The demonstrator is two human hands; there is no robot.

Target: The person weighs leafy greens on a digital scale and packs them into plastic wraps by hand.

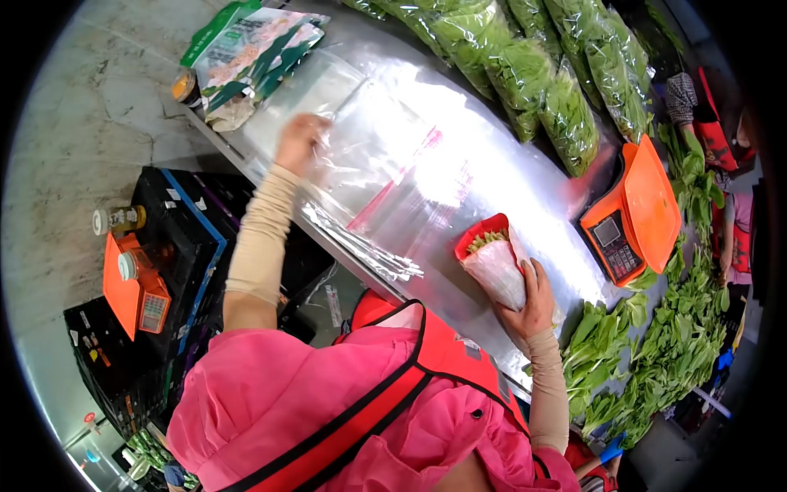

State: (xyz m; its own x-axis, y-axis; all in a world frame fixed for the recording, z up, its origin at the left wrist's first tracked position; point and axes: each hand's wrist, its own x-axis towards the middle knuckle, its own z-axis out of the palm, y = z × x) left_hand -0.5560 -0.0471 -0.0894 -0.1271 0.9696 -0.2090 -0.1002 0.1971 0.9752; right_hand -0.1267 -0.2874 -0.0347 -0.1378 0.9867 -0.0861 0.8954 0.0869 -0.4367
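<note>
Pink clothing [303,402] nearest, bottom. Right hand [529,302], right of centre, grips wrapped bundle [495,271]. Left hand [303,146], upper left, at clear bags [369,131]; grip unclear. Bagged greens [525,78] done, upper right; loose greens [656,348] lower right, unbagged.

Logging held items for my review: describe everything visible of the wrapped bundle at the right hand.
The wrapped bundle is a stubby roll in a whitish wrap, probably thin plastic, with red around its far end. That end is open, showing tightly packed, pale-green stem ends. It slants toward the upper left of the picture, over the shiny metal table; whether it rests there is unclear. The right hand grips its near end, fingers along one side, hiding part of it.
</note>
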